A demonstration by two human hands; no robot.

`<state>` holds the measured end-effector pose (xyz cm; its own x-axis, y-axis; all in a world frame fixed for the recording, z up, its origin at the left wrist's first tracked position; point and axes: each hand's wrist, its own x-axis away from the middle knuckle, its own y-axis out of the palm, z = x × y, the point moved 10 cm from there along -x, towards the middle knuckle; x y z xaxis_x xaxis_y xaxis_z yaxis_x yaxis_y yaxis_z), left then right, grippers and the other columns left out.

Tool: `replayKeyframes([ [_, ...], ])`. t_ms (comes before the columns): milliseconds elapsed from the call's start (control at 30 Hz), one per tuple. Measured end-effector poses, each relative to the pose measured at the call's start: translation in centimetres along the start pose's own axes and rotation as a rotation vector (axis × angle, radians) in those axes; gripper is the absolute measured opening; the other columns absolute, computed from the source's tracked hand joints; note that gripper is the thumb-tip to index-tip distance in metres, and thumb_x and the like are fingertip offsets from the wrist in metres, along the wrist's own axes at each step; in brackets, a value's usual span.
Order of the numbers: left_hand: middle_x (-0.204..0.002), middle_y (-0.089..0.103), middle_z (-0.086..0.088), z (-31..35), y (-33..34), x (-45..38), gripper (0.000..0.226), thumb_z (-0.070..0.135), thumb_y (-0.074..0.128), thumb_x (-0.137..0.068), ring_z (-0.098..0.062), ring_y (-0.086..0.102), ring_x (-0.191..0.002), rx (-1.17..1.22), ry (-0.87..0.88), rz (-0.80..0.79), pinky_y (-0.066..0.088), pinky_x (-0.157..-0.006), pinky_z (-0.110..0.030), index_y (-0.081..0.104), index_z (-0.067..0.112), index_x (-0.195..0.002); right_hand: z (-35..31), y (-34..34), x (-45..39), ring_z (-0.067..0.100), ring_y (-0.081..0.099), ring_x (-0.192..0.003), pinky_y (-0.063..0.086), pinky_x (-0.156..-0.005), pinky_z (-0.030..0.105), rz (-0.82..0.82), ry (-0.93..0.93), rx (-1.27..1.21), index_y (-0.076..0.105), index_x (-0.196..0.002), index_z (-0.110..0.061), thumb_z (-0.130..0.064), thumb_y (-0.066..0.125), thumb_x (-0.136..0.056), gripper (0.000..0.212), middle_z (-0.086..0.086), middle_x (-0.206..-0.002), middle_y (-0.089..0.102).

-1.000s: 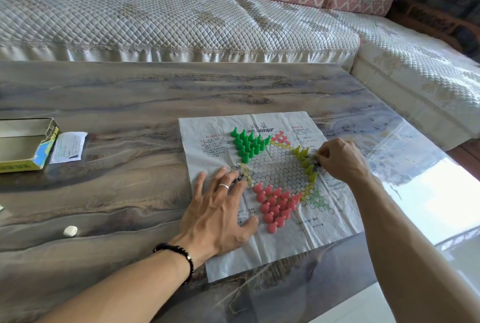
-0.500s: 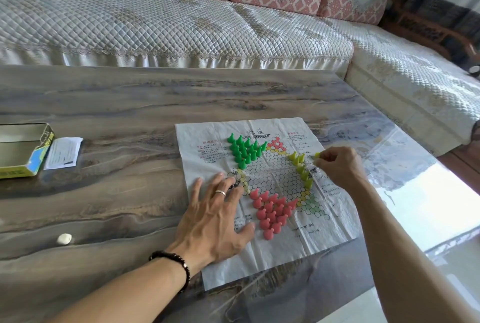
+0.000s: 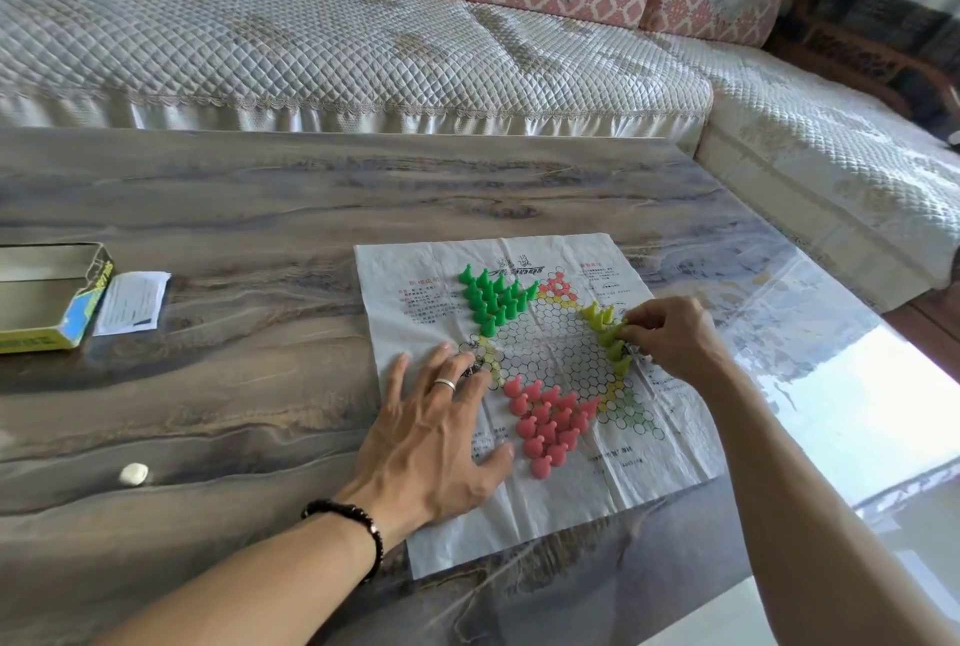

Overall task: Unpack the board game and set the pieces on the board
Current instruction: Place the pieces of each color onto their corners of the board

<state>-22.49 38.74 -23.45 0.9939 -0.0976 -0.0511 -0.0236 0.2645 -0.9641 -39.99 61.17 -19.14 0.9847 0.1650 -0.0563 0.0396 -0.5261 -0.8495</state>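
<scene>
A thin paper game board (image 3: 670,458) printed with a star of circles lies flat on the table. Several green pegs (image 3: 493,297) fill its upper left point, and several red pegs (image 3: 548,424) fill the lower point. Several yellow pegs (image 3: 605,328) stand along the right point. My left hand (image 3: 436,437) lies flat with fingers spread on the board's left side, pressing the paper down. My right hand (image 3: 670,333) pinches a yellow peg among the yellow ones at the right edge of the hexagon.
An open yellow-green game box (image 3: 47,297) sits at the table's left edge with a white paper slip (image 3: 132,302) beside it. A small white lump (image 3: 134,474) lies near the front left. A quilted sofa (image 3: 363,48) runs behind the table and along its right side.
My right hand lifted a yellow peg away to the upper right, then came back down among the yellow pegs. My left hand stayed flat on the paper.
</scene>
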Motion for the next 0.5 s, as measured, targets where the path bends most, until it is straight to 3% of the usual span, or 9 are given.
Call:
replayKeyframes([
  [133,-0.163,0.009,-0.002,0.06,-0.08,0.0,0.085,0.071,0.026,-0.083,-0.019,-0.003,-0.15,0.003,-0.002,0.001,0.0,-0.119,-0.055,0.017,0.025,-0.153,-0.55,0.23,0.05,0.002,0.056,-0.057,0.038,-0.05,0.009,-0.006,-0.019,0.014,0.075,-0.085,-0.01,-0.012,0.075,-0.079,0.006,-0.008,-0.068,0.065],
  [267,-0.163,0.008,-0.002,-0.03,0.1,-0.09,0.086,0.071,0.024,-0.082,-0.019,-0.004,-0.15,-0.001,-0.005,-0.006,0.001,-0.119,-0.056,0.017,0.025,-0.153,-0.79,0.26,0.19,-0.001,0.055,-0.057,0.039,-0.045,0.007,-0.002,-0.033,0.017,0.075,-0.084,-0.011,-0.01,0.074,-0.08,0.004,-0.01,-0.067,0.064],
  [500,-0.163,0.011,-0.001,0.05,0.03,-0.01,0.086,0.071,0.026,-0.082,-0.019,-0.002,-0.15,0.014,-0.004,0.004,0.001,-0.119,-0.055,0.018,0.025,-0.154,0.05,-0.1,-0.27,-0.002,0.058,-0.065,0.039,-0.057,0.011,0.033,-0.028,0.026,0.075,-0.092,-0.01,-0.006,0.072,-0.079,0.014,-0.005,-0.074,0.067],
])
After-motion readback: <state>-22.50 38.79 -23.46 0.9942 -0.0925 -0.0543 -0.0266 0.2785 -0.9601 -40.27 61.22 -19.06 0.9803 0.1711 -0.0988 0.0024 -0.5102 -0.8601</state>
